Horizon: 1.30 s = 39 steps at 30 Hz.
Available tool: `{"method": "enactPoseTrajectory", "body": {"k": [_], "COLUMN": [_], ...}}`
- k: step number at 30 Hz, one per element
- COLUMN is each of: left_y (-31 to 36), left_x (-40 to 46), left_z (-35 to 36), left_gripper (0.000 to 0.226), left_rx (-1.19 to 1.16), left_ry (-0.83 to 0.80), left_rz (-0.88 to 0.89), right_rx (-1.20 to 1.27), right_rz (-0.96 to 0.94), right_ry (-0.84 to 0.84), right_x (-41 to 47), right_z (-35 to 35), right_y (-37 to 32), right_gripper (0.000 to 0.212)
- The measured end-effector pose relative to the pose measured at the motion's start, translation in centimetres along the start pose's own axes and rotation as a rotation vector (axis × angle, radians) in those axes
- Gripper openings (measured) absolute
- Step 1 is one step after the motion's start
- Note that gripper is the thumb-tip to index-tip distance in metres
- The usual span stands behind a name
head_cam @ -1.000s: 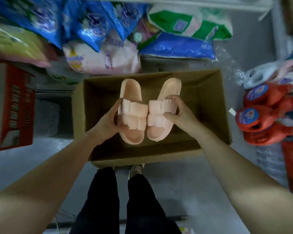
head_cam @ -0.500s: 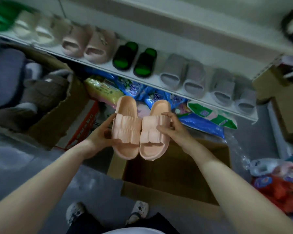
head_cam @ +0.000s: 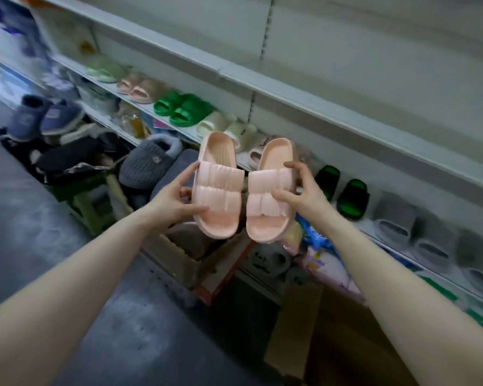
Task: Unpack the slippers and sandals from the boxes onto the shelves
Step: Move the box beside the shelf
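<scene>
A pair of peach slides is held up in front of the shelf, one in each hand, toes pointing toward six o'clock and heels toward twelve. The left hand (head_cam: 176, 203) pinches the left slide (head_cam: 217, 188) by its outer edge, thumb across the puffy ruched strap and fingers wrapped to the side. The right hand (head_cam: 304, 190) holds the right slide (head_cam: 271, 190) the same way, thumb on the strap and fingers curled over the outer rim. The two slides sit just beside each other with a narrow gap between them.

They look like moulded foam: light, springy and a little squashy, with nothing fragile about them (a drop would likely do no harm). The thick sole edge beside the strap seems the surest place to hold, since the strap itself may give under pressure. The surface looks matte rather than slick.

The shelf (head_cam: 262, 174) runs from ten o'clock down to four o'clock and already carries pairs in a row: green slides (head_cam: 183, 108), cream slides (head_cam: 226, 129), black-and-green slides (head_cam: 340, 188) and grey slides (head_cam: 418, 232). Behind the peach pair at one o'clock a pinkish pair is partly hidden. At nine o'clock, fuzzy slippers (head_cam: 148, 162) lie heaped on the floor, and an open cardboard box (head_cam: 293, 330) stands at five o'clock.
</scene>
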<state>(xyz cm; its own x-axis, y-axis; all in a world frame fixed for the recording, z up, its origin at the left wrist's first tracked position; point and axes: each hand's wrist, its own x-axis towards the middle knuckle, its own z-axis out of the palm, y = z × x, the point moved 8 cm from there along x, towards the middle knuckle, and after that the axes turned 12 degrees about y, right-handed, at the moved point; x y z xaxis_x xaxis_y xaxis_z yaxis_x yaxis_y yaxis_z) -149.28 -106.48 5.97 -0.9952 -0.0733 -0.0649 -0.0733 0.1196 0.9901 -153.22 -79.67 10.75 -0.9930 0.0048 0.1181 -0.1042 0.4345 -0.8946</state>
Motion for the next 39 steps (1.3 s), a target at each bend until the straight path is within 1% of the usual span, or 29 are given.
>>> {"method": "enactPoseTrajectory", "body": {"k": [3,7,10,14,18,23,27,30,34,36,39], "left_y": [0.3,0.3,-0.5,-2.6,-5.0,-7.4,-8.6,-8.8,-9.7,-10.5,-11.7], "left_x": [0.9,1.4,1.5,2.0,3.5,7.1,10.6,12.9,16.4,18.7,22.8], "left_z": [-8.0,-17.9,-24.3,-31.9,-39.8,-50.5,-59.4,-65.2,-72.6,-76.2,-81.6], "left_gripper": [0.094,0.089,0.086,0.085,0.085,0.086,0.089,0.092,0.088,0.088,0.089], "left_rx": [0.002,-0.049,-0.118,-0.162,-0.184,-0.18,-0.192,-0.198,-0.204,-0.198,-0.178], "left_ry": [0.052,0.14,0.219,0.334,0.445,0.542,0.614,0.654,0.684,0.675,0.621], "left_rz": [-0.005,-0.013,-0.025,-0.055,-0.1,-0.125,-0.152,-0.149,-0.137,-0.135,-0.139], "right_rx": [-0.031,-0.019,-0.035,0.0,-0.001,0.003,0.009,0.022,0.046,0.039,0.042], "right_rz": [-0.067,-0.125,-0.167,-0.185,-0.223,-0.274,-0.279,-0.315,-0.296,-0.295,-0.272], "right_ry": [-0.017,-0.069,-0.137,-0.236,-0.331,-0.438,-0.516,-0.528,-0.554,-0.556,-0.53], "right_x": [2.1,4.5,6.0,8.3,11.0,15.8,20.1,22.8,25.8,27.6,30.1], "right_z": [6.7,15.9,22.6,30.8,40.1,52.8,62.4,68.4,75.8,79.6,84.9], "right_y": [-4.4,-10.0,-13.2,-16.1,-18.6,-21.7,-25.1,-28.1,-31.1,-32.1,-33.6], "right_gripper": [0.068,0.063,0.063,0.063,0.068,0.066,0.064,0.064,0.063,0.062,0.062]}}
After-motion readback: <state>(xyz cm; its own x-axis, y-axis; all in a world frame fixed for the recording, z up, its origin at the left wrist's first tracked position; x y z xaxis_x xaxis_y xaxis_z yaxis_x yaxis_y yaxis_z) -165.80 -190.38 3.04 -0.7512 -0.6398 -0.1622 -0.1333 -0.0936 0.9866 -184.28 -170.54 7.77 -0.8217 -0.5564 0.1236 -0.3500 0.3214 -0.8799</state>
